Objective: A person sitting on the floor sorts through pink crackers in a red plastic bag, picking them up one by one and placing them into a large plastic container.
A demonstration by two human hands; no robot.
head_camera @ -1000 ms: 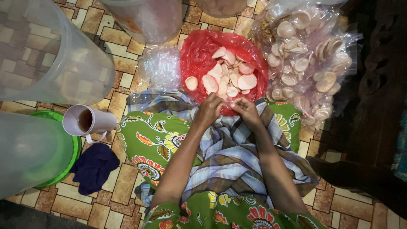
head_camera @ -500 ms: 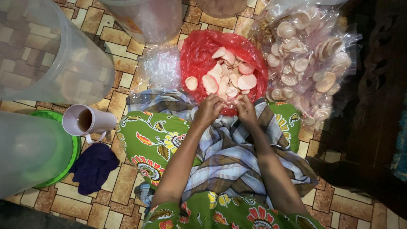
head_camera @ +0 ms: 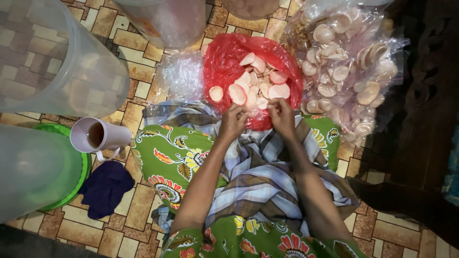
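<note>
At the far left I see big translucent plastic containers (head_camera: 52,57), one standing on a green lid (head_camera: 71,191), with a white mug (head_camera: 98,136) of dark drink lying beside a dark blue cloth (head_camera: 105,188) on the tiled floor (head_camera: 138,210). Moving right, my left hand (head_camera: 233,123) is curled at the near edge of the red plastic bag (head_camera: 224,64), its fingers pinched on something small; I cannot tell whether that is a cracker or the bag's rim. The pale round crackers (head_camera: 253,86) lie heaped inside the red bag, just beyond my lap with its checked cloth (head_camera: 258,177). My right hand (head_camera: 282,117) is bunched close beside the left, fingertips at the same edge, gripping likewise. Further right sits a clear bag of crackers (head_camera: 344,71), full and untouched.

I judge the step in hand to be handling crackers at the bag's mouth; the next move calls for a light pinch, since these pieces look brittle.

Against a second ago, both hands sit almost where they were, having drawn only slightly closer together; nothing else has shifted.
</note>
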